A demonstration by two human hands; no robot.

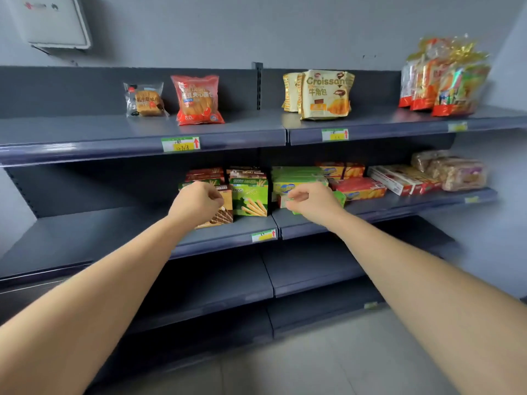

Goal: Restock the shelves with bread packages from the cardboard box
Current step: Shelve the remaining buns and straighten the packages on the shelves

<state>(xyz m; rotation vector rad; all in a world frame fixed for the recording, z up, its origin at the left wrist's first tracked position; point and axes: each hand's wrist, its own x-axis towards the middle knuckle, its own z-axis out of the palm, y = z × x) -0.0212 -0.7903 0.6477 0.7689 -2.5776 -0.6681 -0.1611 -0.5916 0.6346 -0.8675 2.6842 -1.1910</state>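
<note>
Bread packages stand on the top shelf [228,132]: a small clear-wrapped bread [145,100], a red bread pack [197,99], cream Croissant bags [325,94] and a bunch of red and gold bags [445,78] at the far right. More wrapped bread [456,172] lies at the right end of the second shelf [85,238]. My left hand [196,201] is held out with curled fingers in front of a brown wafer-stick box [221,216] and holds nothing. My right hand [312,199] is curled in front of a green box [340,196]; whether it grips it is hidden. The cardboard box is out of view.
The second shelf carries green snack boxes [249,199], green and yellow packs [296,176], red boxes [359,188] and white-red boxes [399,179]. Two lower shelves [222,283] run beneath. A white wall cabinet [51,22] hangs at the top left. Grey floor lies below.
</note>
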